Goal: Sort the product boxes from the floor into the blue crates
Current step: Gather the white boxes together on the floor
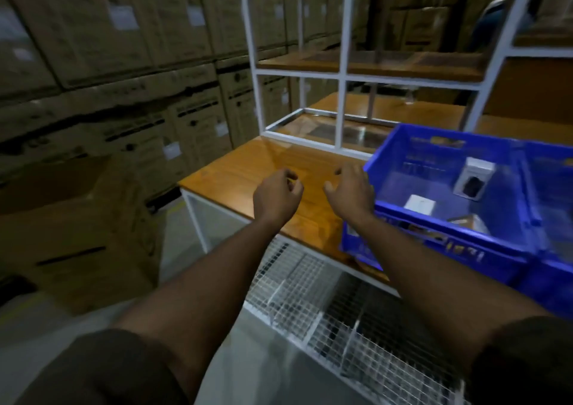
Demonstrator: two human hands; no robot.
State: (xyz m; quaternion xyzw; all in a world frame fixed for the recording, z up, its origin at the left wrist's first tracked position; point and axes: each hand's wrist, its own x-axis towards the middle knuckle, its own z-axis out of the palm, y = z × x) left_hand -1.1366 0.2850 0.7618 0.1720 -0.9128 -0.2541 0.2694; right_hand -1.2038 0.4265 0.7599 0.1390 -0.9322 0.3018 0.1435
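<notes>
Both my arms reach forward over the wooden table (248,169). My left hand (276,195) hovers above the tabletop with fingers loosely curled and holds nothing. My right hand (352,187) hangs beside the left rim of a blue crate (387,153), fingers relaxed, also empty. Inside that crate lie a white box with a black product picture (473,179), a small white box (420,203) and a brownish box (469,221). A second blue crate (552,169) stands to the right, partly cut off by the frame edge.
A white metal shelf frame (341,76) with wooden boards stands at the back of the table. Stacked cardboard cartons (124,63) fill the wall on the left. One large carton (77,234) sits on the floor. A wire mesh rack (325,305) lies under the table.
</notes>
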